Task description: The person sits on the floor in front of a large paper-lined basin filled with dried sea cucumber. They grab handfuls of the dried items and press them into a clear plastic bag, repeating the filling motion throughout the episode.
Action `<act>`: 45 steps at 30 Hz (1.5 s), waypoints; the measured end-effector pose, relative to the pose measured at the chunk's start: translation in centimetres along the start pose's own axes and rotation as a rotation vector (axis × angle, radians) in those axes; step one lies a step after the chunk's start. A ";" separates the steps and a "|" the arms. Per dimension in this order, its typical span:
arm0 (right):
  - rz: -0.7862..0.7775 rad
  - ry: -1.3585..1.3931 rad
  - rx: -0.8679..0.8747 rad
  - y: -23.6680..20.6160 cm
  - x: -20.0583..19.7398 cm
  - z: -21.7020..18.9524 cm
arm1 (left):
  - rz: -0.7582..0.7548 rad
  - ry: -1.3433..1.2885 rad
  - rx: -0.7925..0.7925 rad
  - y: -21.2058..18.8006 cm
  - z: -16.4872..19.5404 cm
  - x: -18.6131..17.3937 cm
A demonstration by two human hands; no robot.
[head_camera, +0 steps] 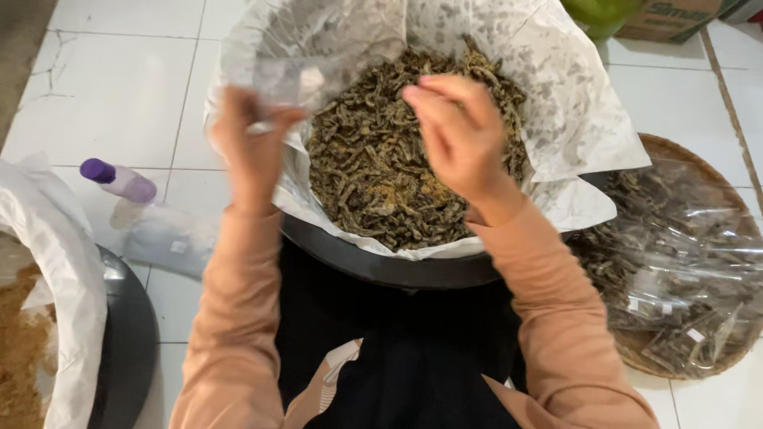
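A large dark basin (381, 266) lined with oil-stained white paper (580, 103) holds a heap of dark fried strips (366, 175). My left hand (250, 143) pinches a small clear plastic bag (278, 79) over the basin's left rim. My right hand (457, 131) hovers over the heap with its fingers bunched together; whether it holds any strips is hidden. Both arms wear peach sleeves.
A woven round tray (675, 147) at right holds several filled clear packets (683, 262). At left lie a purple-capped bottle (119, 181) and a second paper-lined basin (127, 334) with tan crumbs. A cardboard box (668, 17) and a green object stand at top right on the white tile floor.
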State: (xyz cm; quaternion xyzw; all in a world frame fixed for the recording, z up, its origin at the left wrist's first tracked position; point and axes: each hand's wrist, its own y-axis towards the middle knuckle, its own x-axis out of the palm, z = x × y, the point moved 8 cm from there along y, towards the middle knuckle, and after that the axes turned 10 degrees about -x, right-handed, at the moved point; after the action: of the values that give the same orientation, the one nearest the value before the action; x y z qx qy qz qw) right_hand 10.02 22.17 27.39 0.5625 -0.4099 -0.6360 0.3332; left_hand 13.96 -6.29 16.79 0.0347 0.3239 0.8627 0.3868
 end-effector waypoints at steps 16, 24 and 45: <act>-0.213 -0.203 0.171 -7.5 4.5 9.9 | -0.215 0.110 0.073 2.9 -1.9 21.2; -0.470 -0.023 0.251 -11.2 8.9 10.8 | -0.376 0.098 0.239 0.7 -2.7 22.3; -0.231 0.334 0.643 -14.5 12.8 13.0 | -0.874 -1.238 -0.823 -5.6 -6.0 29.9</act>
State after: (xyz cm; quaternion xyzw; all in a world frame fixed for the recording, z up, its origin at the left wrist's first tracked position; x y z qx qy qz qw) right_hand -4.16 19.21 9.13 0.7768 -0.4624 -0.4078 0.1284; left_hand -5.21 13.92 3.08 0.2280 -0.2990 0.5110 0.7730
